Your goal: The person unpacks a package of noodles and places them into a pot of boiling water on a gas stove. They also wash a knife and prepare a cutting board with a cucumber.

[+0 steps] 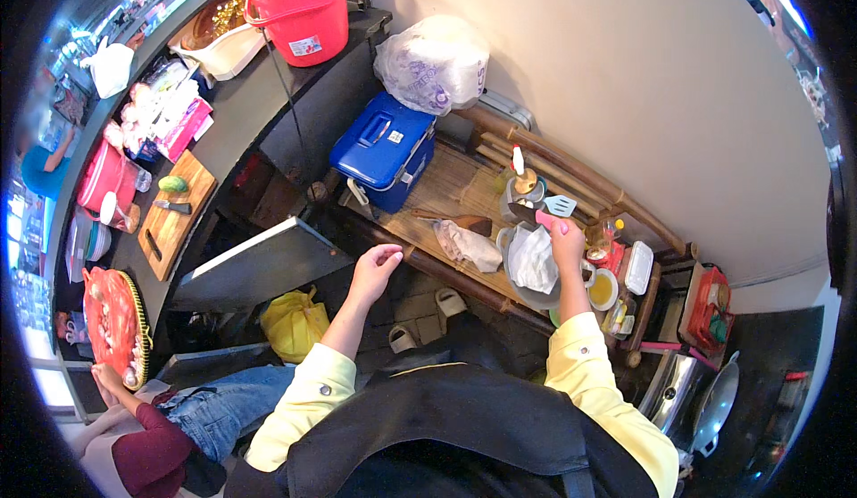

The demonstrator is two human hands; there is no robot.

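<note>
My right hand (569, 245) grips the pink handle of a dark-bladed knife (527, 213) above the bamboo bench (455, 177). Just below the knife, crumpled white plastic or paper (533, 260) lies in a grey pot (515, 284). Held out over the floor near the bench's front edge, my left hand (375, 272) is empty, its fingers bent and thumb apart. A brownish crumpled cloth or paper (469, 247) rests beside the pot, next to a wooden spatula (472, 223). Behind the knife stands a utensil container (525, 193) with a pale blue slotted turner (560, 205).
A blue cooler box (381, 143) stands on the bench's far end. Right of the pot is a bowl of yellowish liquid (602, 290). The left counter holds a cutting board (194, 183) with a green cucumber-like vegetable (173, 184). A person (154, 444) reaches toward a red-lined basket (110, 324).
</note>
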